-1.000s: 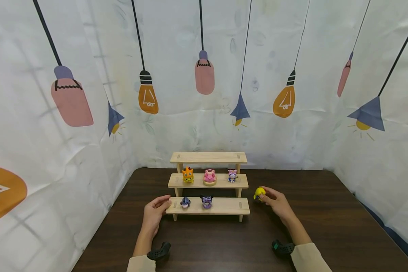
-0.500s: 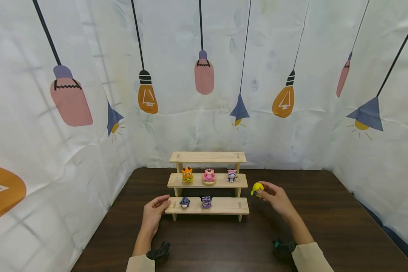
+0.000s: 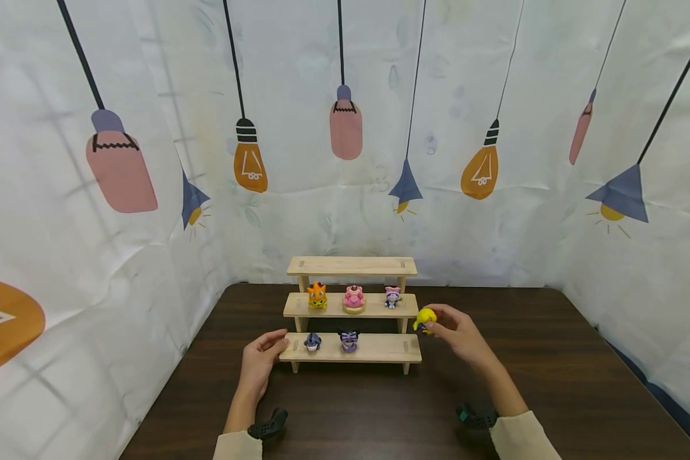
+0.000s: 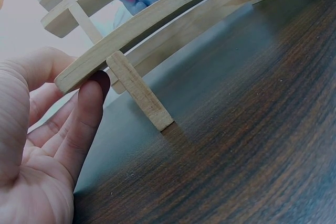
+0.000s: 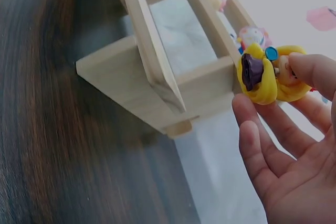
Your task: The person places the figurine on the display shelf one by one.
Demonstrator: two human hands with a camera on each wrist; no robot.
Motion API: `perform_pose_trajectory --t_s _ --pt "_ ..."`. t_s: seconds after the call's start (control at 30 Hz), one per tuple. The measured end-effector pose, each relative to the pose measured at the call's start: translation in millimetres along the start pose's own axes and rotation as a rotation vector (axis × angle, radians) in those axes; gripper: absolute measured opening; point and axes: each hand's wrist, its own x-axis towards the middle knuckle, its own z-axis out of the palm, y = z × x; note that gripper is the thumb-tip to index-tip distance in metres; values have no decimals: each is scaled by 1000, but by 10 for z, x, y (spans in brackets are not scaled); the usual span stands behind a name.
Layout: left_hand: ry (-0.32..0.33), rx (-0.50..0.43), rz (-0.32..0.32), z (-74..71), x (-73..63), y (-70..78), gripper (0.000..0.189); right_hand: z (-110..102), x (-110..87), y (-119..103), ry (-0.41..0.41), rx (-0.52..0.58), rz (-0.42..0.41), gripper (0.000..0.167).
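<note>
My left hand (image 3: 259,363) pinches the left end of the bottom tier of a three-tier wooden display shelf (image 3: 379,348); the left wrist view shows thumb and finger on either side of the board (image 4: 142,27). In my right hand (image 3: 461,333) is a small yellow-haired figurine (image 3: 425,317), pinched at the right end of the middle tier. The right wrist view shows the figurine (image 5: 265,90) tilted sideways, with a dark purple part. A blue donkey figurine (image 3: 313,342) and a purple figurine (image 3: 349,340) stand on the bottom tier.
On the middle tier stand an orange-and-yellow figurine (image 3: 317,296), a pink figurine (image 3: 354,298) and a small pink-and-purple one (image 3: 393,297). The shelf stands on a dark wooden table (image 3: 356,415), in front of a white curtain (image 3: 299,223) printed with lamps.
My right hand has moved left with the yellow-haired figurine, up to the shelf's right side. My left hand keeps its hold on the bottom tier's end.
</note>
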Motion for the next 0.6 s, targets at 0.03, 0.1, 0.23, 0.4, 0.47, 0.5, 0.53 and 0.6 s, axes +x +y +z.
perform_pose_trajectory --t_s 0.03,0.1,0.23,0.4,0.47,0.5,0.53,0.6 --pt "3 -5 2 1 -2 0 40 18 0 -16 -4 2 -6 39" --pt "2 -8 9 2 -4 0 40 57 1 -40 -16 5 -17 38" --pt "2 -4 6 -1 -6 1 40 136 -1 -79 -36 1 -39 38" --pt "1 3 -13 2 -4 0 37 234 6 -92 -52 -18 -38 36" --pt "1 1 -16 3 -3 0 36 270 5 -97 -63 -27 -44 36" --pt "2 -1 -17 5 -3 0 36 289 5 -100 -65 -31 -46 36" --pt "2 0 -18 7 -1 -1 35 308 4 -100 -66 -36 -50 36" --pt "1 -2 -16 6 0 -1 35 337 3 -98 -70 -42 -59 36"
